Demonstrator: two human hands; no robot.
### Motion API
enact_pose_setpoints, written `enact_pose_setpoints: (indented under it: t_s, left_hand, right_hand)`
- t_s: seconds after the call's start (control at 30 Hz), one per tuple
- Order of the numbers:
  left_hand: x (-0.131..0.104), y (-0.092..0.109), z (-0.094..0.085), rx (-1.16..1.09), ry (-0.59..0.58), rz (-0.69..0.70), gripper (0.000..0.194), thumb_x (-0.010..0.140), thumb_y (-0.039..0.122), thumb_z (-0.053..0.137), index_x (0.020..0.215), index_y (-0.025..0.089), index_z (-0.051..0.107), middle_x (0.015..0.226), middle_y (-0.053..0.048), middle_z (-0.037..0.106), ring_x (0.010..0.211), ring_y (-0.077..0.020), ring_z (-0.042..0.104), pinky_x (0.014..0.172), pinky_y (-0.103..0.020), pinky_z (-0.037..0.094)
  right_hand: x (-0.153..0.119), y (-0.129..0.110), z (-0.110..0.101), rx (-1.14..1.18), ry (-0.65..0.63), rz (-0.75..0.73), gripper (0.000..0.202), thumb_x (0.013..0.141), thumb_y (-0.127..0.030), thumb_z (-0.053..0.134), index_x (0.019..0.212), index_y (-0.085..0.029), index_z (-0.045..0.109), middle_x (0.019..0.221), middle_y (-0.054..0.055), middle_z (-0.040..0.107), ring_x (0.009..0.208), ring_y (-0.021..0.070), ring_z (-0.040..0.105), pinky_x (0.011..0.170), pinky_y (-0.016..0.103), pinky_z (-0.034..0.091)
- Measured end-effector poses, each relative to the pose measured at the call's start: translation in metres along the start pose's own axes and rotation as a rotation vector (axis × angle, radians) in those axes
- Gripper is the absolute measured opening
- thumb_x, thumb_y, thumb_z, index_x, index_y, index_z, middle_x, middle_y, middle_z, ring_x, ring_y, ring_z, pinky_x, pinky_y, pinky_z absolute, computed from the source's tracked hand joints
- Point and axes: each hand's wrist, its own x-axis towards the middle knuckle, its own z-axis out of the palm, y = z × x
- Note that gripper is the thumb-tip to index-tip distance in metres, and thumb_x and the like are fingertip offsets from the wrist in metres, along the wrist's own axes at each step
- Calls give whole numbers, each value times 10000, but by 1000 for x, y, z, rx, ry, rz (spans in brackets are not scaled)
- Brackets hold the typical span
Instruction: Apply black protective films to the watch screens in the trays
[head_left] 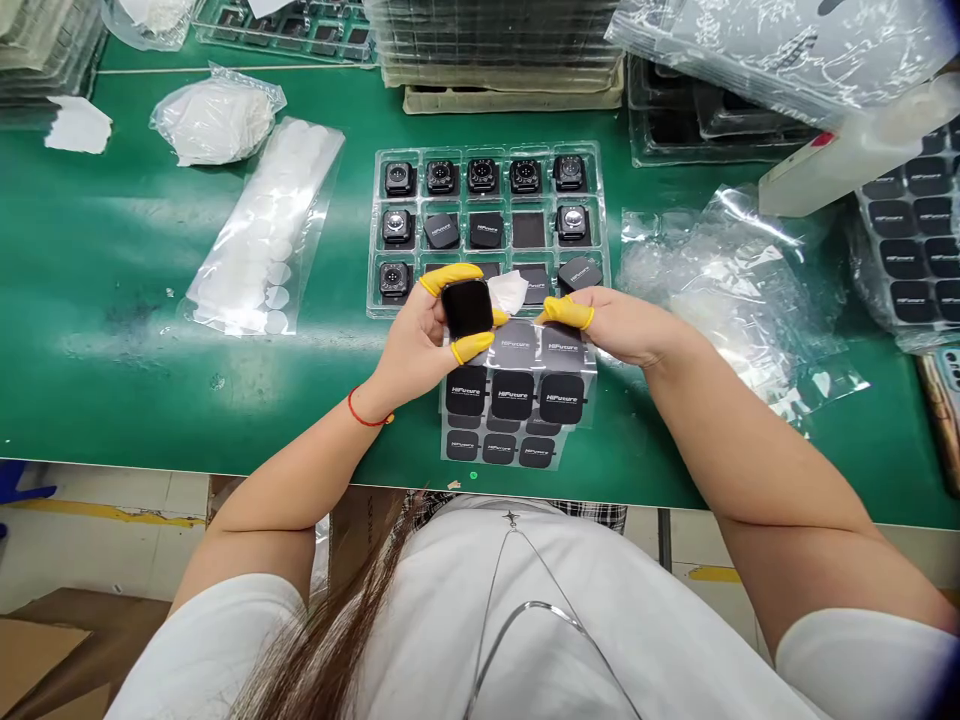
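Note:
My left hand (pixel 431 335), with yellow finger cots, holds a black square watch face (pixel 466 308) with its dark screen up. A white scrap of cloth or paper (pixel 508 292) shows beside the watch. My right hand (pixel 600 318), also in yellow cots, pinches the upper edge of a clear sheet of black "HiFuture" square labels (pixel 512 396). More label sheets (pixel 499 449) lie under it. Just beyond my hands sits a clear compartment tray (pixel 373 240) with watch bodies (pixel 482 176) and black labelled squares (pixel 486 230); my hands partly hide its front row.
At the left lie a strip of round clear stickers (pixel 277 230) and a bagged white bundle (pixel 217 115). Stacked trays (pixel 495 50) stand at the back. Crumpled plastic bags (pixel 727 290), a white bottle (pixel 847 160) and a phone (pixel 941 415) are at the right.

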Motion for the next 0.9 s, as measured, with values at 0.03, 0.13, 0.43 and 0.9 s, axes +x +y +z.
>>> enact_pose_setpoints:
  t_s: [0.03, 0.13, 0.43, 0.9]
  left_hand:
    - [0, 0, 0, -9, 28, -12, 667, 728, 512, 774, 1248, 264, 438, 1194, -71, 618, 1000, -231, 705, 929, -411, 565]
    - [2, -2, -1, -27, 89, -5, 692, 715, 525, 778, 1264, 283, 433, 1229, -67, 587, 1052, -250, 688, 954, -435, 547]
    - [5, 2, -9, -76, 77, -63, 683, 717, 447, 797, 1275, 277, 441, 1161, -56, 619, 1122, -266, 665, 990, -441, 538]
    - [-13, 1, 22, -119, -109, -273, 556, 738, 281, 775, 1198, 237, 466, 1086, -42, 660, 926, -190, 695, 806, -326, 587]
  right_hand:
    - [0, 1, 0, -1, 12, -5, 430, 752, -643, 684, 666, -223, 712, 670, 11, 659, 579, 124, 532, 541, 293, 451]
    - [-4, -2, -4, -9, 48, -68, 314, 671, -489, 816, 858, -245, 753, 828, 13, 715, 717, 167, 630, 661, 339, 534]
    - [-6, 0, -6, 4, 251, -179, 248, 710, -284, 780, 952, -237, 760, 804, 21, 721, 700, 181, 656, 687, 399, 581]
    - [-29, -28, 43, 182, 359, -250, 106, 718, -310, 759, 789, -234, 736, 856, 11, 731, 814, 191, 683, 803, 399, 582]
